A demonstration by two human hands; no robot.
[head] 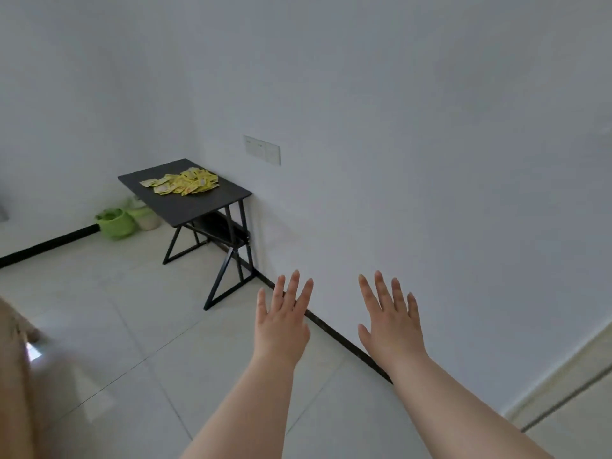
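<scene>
While both arms stretch forward over the tiled floor, the left hand and right hand are spread flat, fingers straight and apart, backs up, holding nothing and touching nothing. Thing of the work: a heap of yellow packets, lying loose on the far part of a small black table set in the room corner, well apart from both hands. The packets look unsorted, one pile with a few strays toward its left end; print too small to read. Judged progress: nothing begun on the packets, none picked up, none set aside, so all handling is left, and the person has to get to the table first. On the floor beside the table stand a green bucket and a pale bucket, close together. On the wall just right of the table is a switch plate. At the left frame edge is a blurred shape, cannot tell what.
</scene>
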